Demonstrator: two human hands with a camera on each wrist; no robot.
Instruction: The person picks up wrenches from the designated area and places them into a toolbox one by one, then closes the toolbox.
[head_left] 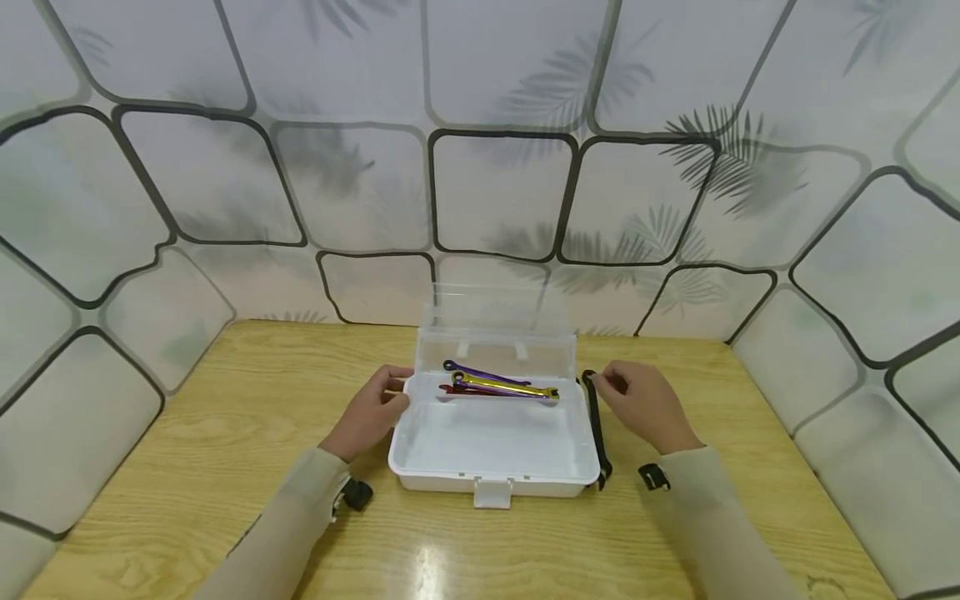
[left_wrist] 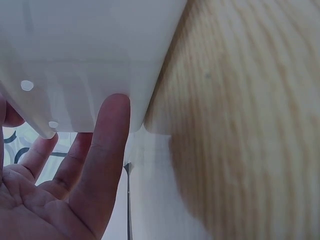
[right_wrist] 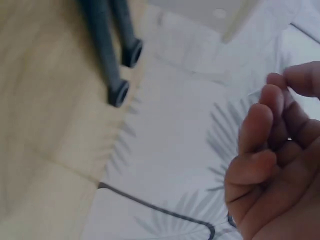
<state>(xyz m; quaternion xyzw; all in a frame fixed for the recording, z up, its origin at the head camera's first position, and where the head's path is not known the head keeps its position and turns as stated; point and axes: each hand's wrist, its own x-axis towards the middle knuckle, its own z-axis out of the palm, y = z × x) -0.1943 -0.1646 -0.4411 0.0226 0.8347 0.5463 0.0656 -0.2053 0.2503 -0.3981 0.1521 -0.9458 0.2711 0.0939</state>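
Observation:
A white plastic toolbox [head_left: 492, 483] stands with its see-through lid [head_left: 498, 333] raised at the back. My left hand [head_left: 372, 410] touches its left side; the left wrist view shows one straight finger on the white wall [left_wrist: 65, 75]. Beside the right wall lie dark combination wrenches [head_left: 595, 425]; two ring ends [right_wrist: 120, 92] show in the right wrist view. Over their far end hovers my right hand [head_left: 641, 402], fingers loosely bent, thumb and fingertip close together, no object visible between them. A gold ratchet wrench [head_left: 498, 384], a purple wrench [head_left: 480, 371] and a red wrench [head_left: 450, 389] lie at the box's back.
The box stands on a light wood-grain table [head_left: 292, 400]. Stone-patterned wall covering [head_left: 495, 192] encloses the table's back and sides. A white latch [head_left: 492, 494] hangs from the box's front edge.

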